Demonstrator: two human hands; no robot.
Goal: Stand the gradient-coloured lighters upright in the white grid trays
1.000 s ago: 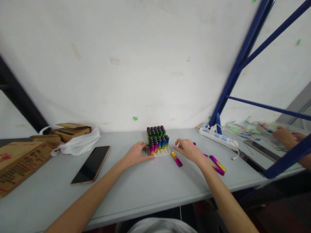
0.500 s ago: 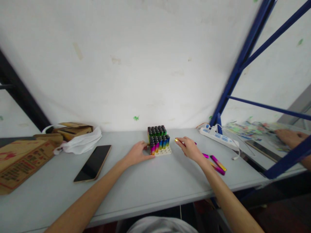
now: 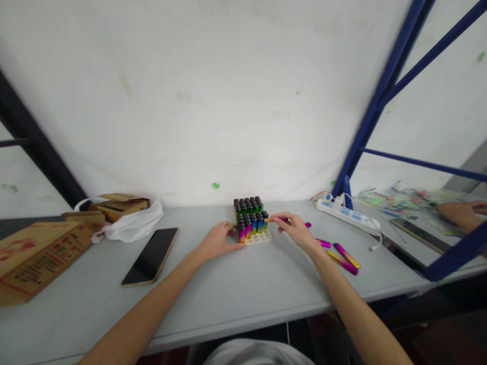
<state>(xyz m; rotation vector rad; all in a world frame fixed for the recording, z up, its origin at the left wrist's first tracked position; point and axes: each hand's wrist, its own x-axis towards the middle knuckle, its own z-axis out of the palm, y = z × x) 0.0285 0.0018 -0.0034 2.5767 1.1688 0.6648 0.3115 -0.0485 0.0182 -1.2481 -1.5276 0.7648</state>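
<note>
Black-topped coloured tubes stand upright in rows in a pale tray near the wall. The tray's front right part shows bare holes. My left hand grips the tray's left side, thumb along its front corner, fingers partly hidden behind it. My right hand is closed on a thin magenta and gold tube, held nearly level with its gold end close to the right side of the rows. Several magenta and gold tubes lie on the grey table to the right of that hand.
On the left are a black phone, a white plastic bag and cardboard boxes. A white power strip with a cable lies at the back right beside a blue metal frame. Another person's hand shows at far right.
My right hand has moved slightly left with its tube, bringing the gold end up to the rows. My left hand keeps its hold on the tray. The whole view has shifted slightly.
</note>
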